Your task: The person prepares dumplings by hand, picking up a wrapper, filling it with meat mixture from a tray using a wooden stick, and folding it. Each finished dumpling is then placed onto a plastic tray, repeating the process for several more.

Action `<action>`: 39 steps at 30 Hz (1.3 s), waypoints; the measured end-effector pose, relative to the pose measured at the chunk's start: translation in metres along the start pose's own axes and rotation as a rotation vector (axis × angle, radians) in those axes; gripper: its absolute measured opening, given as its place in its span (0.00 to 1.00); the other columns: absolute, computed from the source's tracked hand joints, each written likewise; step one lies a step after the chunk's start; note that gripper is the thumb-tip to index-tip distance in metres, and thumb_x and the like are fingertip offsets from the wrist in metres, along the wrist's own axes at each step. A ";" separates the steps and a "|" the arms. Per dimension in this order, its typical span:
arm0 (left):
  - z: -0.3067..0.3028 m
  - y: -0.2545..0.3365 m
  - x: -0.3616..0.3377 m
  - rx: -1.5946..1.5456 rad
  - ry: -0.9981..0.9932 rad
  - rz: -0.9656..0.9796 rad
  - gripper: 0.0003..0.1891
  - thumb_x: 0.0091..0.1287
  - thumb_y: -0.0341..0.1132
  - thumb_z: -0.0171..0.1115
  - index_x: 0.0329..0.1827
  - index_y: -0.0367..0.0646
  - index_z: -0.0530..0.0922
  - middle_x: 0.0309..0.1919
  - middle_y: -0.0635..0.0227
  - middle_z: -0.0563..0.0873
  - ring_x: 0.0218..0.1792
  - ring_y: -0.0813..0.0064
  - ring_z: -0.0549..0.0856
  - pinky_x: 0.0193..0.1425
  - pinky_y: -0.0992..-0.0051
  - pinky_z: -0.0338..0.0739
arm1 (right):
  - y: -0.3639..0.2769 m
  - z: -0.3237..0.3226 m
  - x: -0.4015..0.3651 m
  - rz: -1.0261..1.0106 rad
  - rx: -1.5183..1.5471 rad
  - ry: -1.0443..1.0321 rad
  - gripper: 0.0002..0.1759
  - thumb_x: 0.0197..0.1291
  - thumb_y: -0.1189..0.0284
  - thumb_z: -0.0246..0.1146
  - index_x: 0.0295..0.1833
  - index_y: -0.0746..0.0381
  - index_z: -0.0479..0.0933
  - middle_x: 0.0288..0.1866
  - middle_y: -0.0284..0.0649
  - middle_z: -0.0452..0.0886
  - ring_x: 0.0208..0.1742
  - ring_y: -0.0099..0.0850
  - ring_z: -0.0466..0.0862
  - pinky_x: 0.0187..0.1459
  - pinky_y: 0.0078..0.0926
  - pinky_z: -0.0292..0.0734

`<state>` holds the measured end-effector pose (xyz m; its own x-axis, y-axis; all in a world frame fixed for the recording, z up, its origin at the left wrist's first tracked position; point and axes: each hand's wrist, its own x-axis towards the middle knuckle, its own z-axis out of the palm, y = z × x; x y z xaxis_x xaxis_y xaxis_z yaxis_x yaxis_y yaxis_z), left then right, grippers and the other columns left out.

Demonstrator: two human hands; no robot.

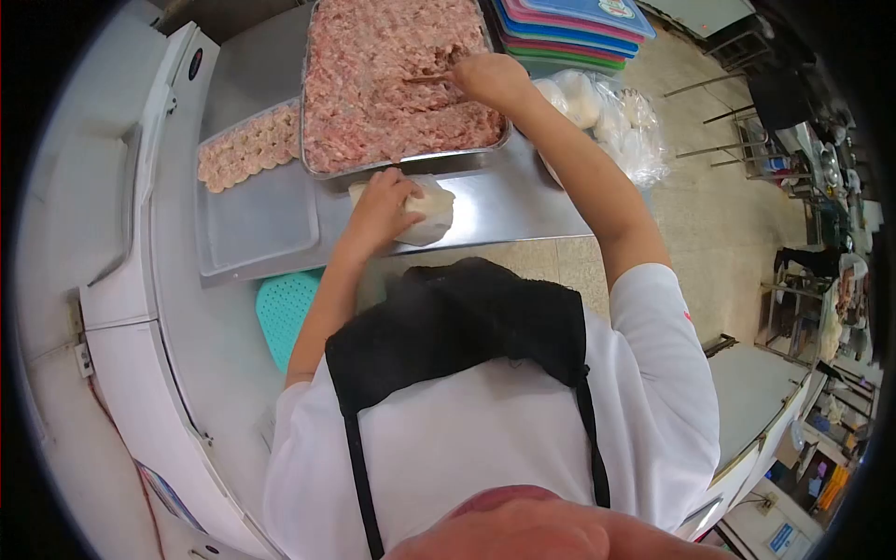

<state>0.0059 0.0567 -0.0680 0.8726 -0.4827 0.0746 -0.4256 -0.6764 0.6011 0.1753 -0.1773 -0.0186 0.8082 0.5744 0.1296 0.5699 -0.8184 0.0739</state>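
Observation:
My right hand (493,80) is closed round a thin brown stick (426,79), whose end touches the raw minced meat (392,103). The meat fills a deep metal tray (327,175) on the steel table. Near the table's front edge, my left hand (381,211) grips a pale stack of thin dough wrappers (435,207), with its fingers curled over them. Part of the stack is hidden under the hand. To the left, rows of small filled dumplings (245,149) sit at the far end of a flat plastic tray (257,224).
Stacked coloured lids (569,42) stand at the back right. Clear bags of pale round pieces (607,117) lie beside my right forearm. A turquoise perforated basket (285,313) is below the table edge. A white freezer (173,187) borders the left side.

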 end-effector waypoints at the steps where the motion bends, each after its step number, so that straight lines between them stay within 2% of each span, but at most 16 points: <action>1: 0.001 0.001 0.001 0.021 -0.010 -0.036 0.18 0.49 0.33 0.73 0.45 0.45 0.81 0.41 0.64 0.77 0.50 0.60 0.75 0.55 0.65 0.71 | -0.003 -0.003 -0.004 -0.015 0.025 -0.006 0.12 0.56 0.69 0.55 0.32 0.62 0.84 0.35 0.46 0.86 0.39 0.45 0.86 0.37 0.43 0.81; 2: 0.001 0.002 0.000 0.029 0.007 -0.029 0.16 0.51 0.31 0.72 0.44 0.44 0.81 0.41 0.64 0.77 0.47 0.62 0.77 0.52 0.67 0.72 | -0.004 -0.003 -0.007 -0.036 0.047 -0.012 0.12 0.56 0.69 0.55 0.31 0.61 0.83 0.35 0.46 0.86 0.39 0.45 0.86 0.37 0.43 0.81; 6: -0.006 -0.009 -0.010 -0.395 0.105 -0.197 0.15 0.55 0.33 0.69 0.45 0.41 0.80 0.42 0.63 0.79 0.42 0.64 0.80 0.46 0.70 0.75 | 0.005 0.018 -0.029 -0.131 0.107 -0.013 0.16 0.62 0.63 0.55 0.32 0.60 0.83 0.34 0.46 0.85 0.38 0.44 0.86 0.36 0.44 0.80; 9: -0.012 -0.015 -0.022 -0.181 0.149 -0.306 0.18 0.54 0.34 0.70 0.47 0.41 0.80 0.43 0.63 0.79 0.45 0.63 0.80 0.49 0.70 0.75 | 0.018 -0.005 -0.039 -0.152 0.065 -0.007 0.16 0.62 0.61 0.55 0.33 0.60 0.83 0.33 0.45 0.85 0.38 0.44 0.86 0.36 0.43 0.80; 11: -0.006 -0.015 -0.027 -0.084 0.208 -0.270 0.19 0.54 0.34 0.71 0.48 0.41 0.80 0.44 0.62 0.79 0.46 0.63 0.80 0.50 0.70 0.75 | 0.026 -0.022 -0.028 -0.109 -0.016 -0.020 0.16 0.62 0.61 0.56 0.33 0.59 0.83 0.32 0.44 0.84 0.38 0.43 0.86 0.37 0.42 0.80; 15: -0.003 -0.012 -0.032 -0.077 0.219 -0.211 0.21 0.54 0.35 0.72 0.50 0.41 0.80 0.48 0.62 0.80 0.48 0.63 0.80 0.52 0.69 0.75 | 0.018 -0.018 0.001 -0.172 0.022 0.141 0.14 0.60 0.63 0.56 0.32 0.59 0.83 0.31 0.43 0.84 0.37 0.43 0.86 0.37 0.41 0.80; 18: 0.001 -0.012 -0.035 -0.213 0.422 -0.130 0.19 0.56 0.36 0.71 0.50 0.41 0.81 0.48 0.62 0.80 0.49 0.64 0.81 0.51 0.68 0.76 | -0.009 0.012 0.002 -0.254 0.092 0.164 0.13 0.59 0.64 0.56 0.32 0.60 0.82 0.31 0.44 0.85 0.36 0.43 0.86 0.37 0.41 0.80; 21: 0.002 -0.017 -0.038 -0.296 0.595 -0.419 0.17 0.56 0.33 0.69 0.49 0.42 0.81 0.44 0.61 0.79 0.44 0.64 0.80 0.48 0.69 0.76 | -0.026 0.002 -0.015 -0.149 0.154 0.025 0.13 0.58 0.65 0.57 0.31 0.61 0.82 0.32 0.46 0.85 0.37 0.44 0.86 0.39 0.44 0.80; 24: 0.014 -0.039 -0.043 -0.166 0.421 -0.440 0.13 0.58 0.33 0.67 0.46 0.41 0.83 0.38 0.61 0.80 0.38 0.65 0.81 0.43 0.69 0.76 | -0.035 0.014 -0.026 -0.016 0.175 -0.034 0.15 0.61 0.62 0.56 0.32 0.62 0.81 0.32 0.48 0.85 0.37 0.45 0.85 0.40 0.48 0.78; 28: 0.014 -0.050 -0.039 -0.308 0.369 -0.375 0.09 0.59 0.34 0.68 0.39 0.39 0.84 0.31 0.62 0.80 0.33 0.66 0.81 0.41 0.70 0.76 | -0.041 0.009 -0.044 0.035 0.288 -0.011 0.21 0.66 0.56 0.53 0.33 0.61 0.81 0.32 0.49 0.84 0.37 0.48 0.84 0.39 0.50 0.77; 31: -0.001 -0.041 -0.034 -0.373 0.418 -0.416 0.10 0.59 0.33 0.67 0.40 0.38 0.83 0.34 0.61 0.82 0.36 0.66 0.82 0.42 0.69 0.76 | -0.033 0.001 -0.043 0.081 0.301 -0.010 0.24 0.68 0.53 0.52 0.34 0.61 0.81 0.32 0.49 0.84 0.37 0.48 0.84 0.39 0.49 0.78; 34: -0.012 -0.038 -0.028 -0.532 0.289 -0.226 0.12 0.62 0.36 0.66 0.43 0.38 0.82 0.39 0.63 0.81 0.38 0.70 0.82 0.44 0.73 0.76 | -0.025 -0.030 -0.039 0.123 0.246 -0.080 0.22 0.67 0.54 0.53 0.35 0.60 0.82 0.32 0.49 0.84 0.37 0.47 0.85 0.38 0.47 0.78; 37: -0.017 -0.049 -0.028 -0.351 0.224 -0.272 0.14 0.58 0.36 0.68 0.44 0.39 0.83 0.40 0.60 0.82 0.42 0.62 0.82 0.46 0.69 0.77 | -0.033 -0.028 -0.040 0.170 0.145 -0.175 0.19 0.66 0.58 0.54 0.34 0.61 0.82 0.32 0.49 0.84 0.37 0.46 0.85 0.37 0.47 0.78; 39: -0.010 -0.061 -0.036 -0.240 0.220 -0.255 0.14 0.57 0.36 0.69 0.44 0.39 0.83 0.39 0.59 0.81 0.44 0.62 0.81 0.47 0.69 0.77 | -0.052 -0.009 -0.048 0.107 0.165 -0.076 0.18 0.65 0.61 0.54 0.33 0.61 0.82 0.32 0.49 0.84 0.37 0.46 0.85 0.38 0.47 0.78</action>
<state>0.0033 0.1213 -0.0994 0.9843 -0.1684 0.0525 -0.1443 -0.5976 0.7887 0.1053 -0.1627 -0.0197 0.8707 0.4889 0.0529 0.4917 -0.8650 -0.0999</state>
